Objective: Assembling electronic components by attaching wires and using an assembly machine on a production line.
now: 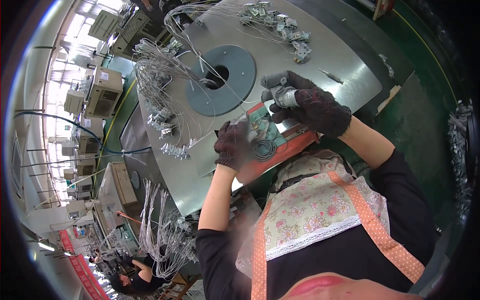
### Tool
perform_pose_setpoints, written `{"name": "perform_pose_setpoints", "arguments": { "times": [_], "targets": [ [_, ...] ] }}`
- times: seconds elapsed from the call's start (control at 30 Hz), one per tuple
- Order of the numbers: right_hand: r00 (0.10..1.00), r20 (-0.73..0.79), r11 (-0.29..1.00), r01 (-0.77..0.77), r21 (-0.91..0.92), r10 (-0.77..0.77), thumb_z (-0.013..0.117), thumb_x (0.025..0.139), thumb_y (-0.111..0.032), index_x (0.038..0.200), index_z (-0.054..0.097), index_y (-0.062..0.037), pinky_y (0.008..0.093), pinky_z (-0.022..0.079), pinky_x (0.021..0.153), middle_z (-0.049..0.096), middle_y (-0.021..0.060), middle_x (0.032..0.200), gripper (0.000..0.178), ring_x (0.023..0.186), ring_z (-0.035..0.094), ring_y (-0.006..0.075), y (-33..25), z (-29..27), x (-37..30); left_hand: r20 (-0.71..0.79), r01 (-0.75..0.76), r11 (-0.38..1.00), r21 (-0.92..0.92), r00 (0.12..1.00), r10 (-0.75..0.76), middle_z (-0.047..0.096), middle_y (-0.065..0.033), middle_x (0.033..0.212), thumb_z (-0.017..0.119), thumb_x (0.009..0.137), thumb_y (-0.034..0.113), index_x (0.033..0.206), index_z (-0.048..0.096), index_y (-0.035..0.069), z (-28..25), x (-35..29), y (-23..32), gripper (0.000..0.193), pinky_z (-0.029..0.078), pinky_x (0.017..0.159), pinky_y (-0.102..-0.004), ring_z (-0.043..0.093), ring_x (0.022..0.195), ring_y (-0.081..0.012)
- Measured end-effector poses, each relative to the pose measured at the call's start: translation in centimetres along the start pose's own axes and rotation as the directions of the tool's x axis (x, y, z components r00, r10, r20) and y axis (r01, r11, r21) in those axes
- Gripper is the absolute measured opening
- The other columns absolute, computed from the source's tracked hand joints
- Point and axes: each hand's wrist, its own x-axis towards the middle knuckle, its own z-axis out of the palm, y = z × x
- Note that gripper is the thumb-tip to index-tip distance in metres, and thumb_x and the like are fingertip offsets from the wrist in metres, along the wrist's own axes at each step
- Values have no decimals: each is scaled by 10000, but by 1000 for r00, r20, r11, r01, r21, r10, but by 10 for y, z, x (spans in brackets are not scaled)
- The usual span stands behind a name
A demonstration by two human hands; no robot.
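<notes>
My left hand (231, 144), in a dark knitted glove, rests at the left side of a green board-like part (272, 131). Its fingers are bent over small grey pieces that I cannot name. A coil of thin grey cable (267, 150) lies beside these fingers. Above the right side of the green part is my right hand (312, 105), gloved too, with grey coverings on its fingers. Those fingers are curled together, and whatever they hold is hidden. Under the work lies an orange-red surface (255, 170) at the near table edge.
A grey disc (242, 65) with a central hole is set in the metal table (320, 45). Wire bundles (150, 70) with metal ends lie left, and metal pieces (280, 25) at the far side. A slim tool (330, 76) lies right. Another person (135, 280) sits lower left.
</notes>
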Motion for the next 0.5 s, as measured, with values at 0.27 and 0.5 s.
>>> {"name": "perform_pose_setpoints", "arguments": {
  "times": [0.27,0.5],
  "targets": [
    [983,180,995,15,100,-33,610,953,-66,1542,388,-48,429,542,1051,595,159,1350,629,1231,627,273,-2,23,-7,-31,-33,999,36,999,34,720,-191,941,695,874,306,1076,635,48,14,-4,-12,333,453,1072,-509,688,941,-386],
    [980,197,995,16,94,-34,625,944,-56,1545,386,-53,422,551,1042,605,189,1349,647,1211,648,276,1,16,-7,-8,-15,999,28,1000,15,721,-194,960,692,871,287,1090,641,50,8,-4,-6,326,456,1074,-503,688,949,-385]
  ]
}}
